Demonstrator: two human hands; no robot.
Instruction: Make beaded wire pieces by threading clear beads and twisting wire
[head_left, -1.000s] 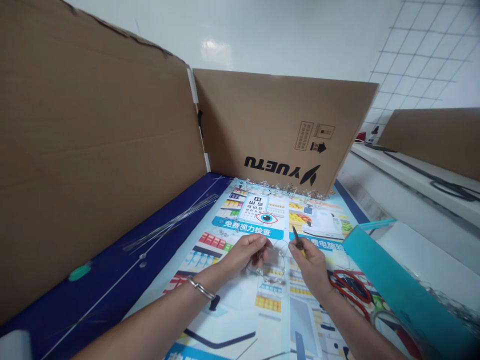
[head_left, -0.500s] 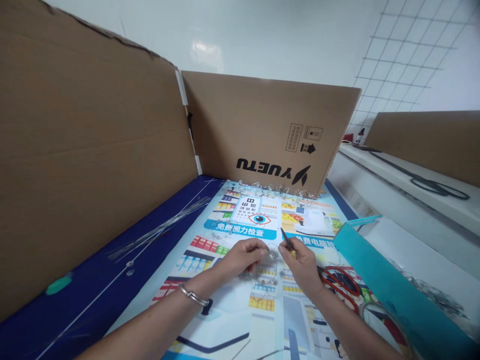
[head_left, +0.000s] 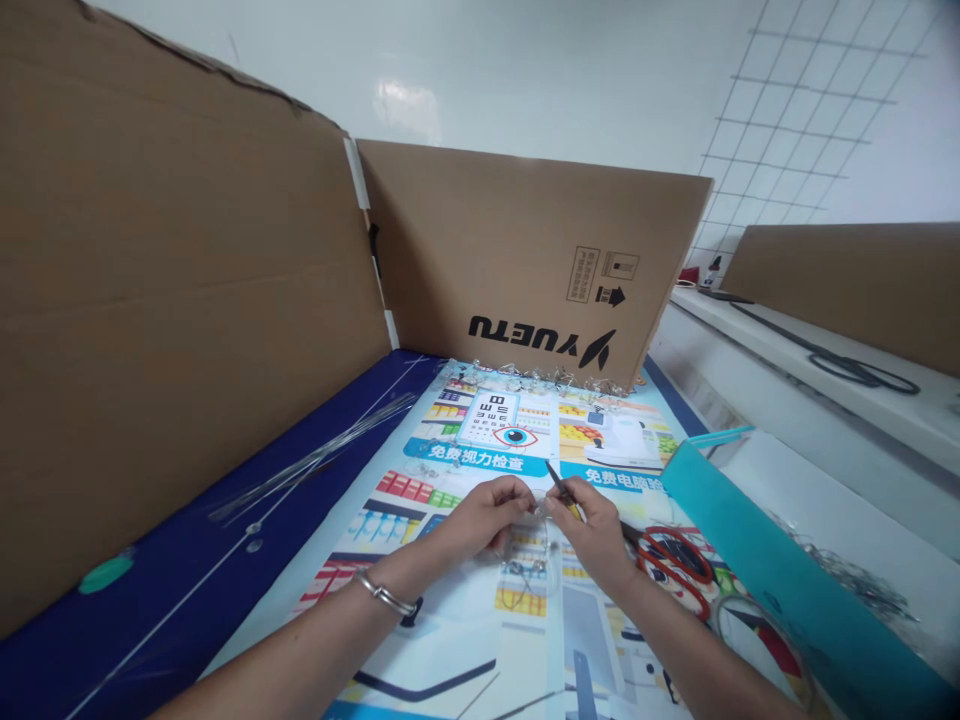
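Observation:
My left hand (head_left: 489, 512) is closed, thumb and fingers pinching the upper end of a thin, bent wire piece (head_left: 531, 568). The wire hangs in loops below the fingertips, and its fine details are hard to make out. My right hand (head_left: 596, 528) is closed around a slim pointed tool (head_left: 559, 480) with a dark tip and a bit of yellow grip. The tip points up and away to the left. Its thumb and fingertip meet the wire close to the left fingers. Most of the tool is hidden in the palm.
Red-handled scissors (head_left: 679, 560) and a roll of tape (head_left: 750, 625) lie right of my right hand. A turquoise box (head_left: 795, 590) holds wire pieces. More wire pieces (head_left: 540, 378) line the standing cardboard (head_left: 517, 250). Straight wires (head_left: 322, 450) lie left on blue cloth.
My right hand has moved slightly left, bringing its fingertips and the tool closer to my left fingers. The whole view has shifted a little.

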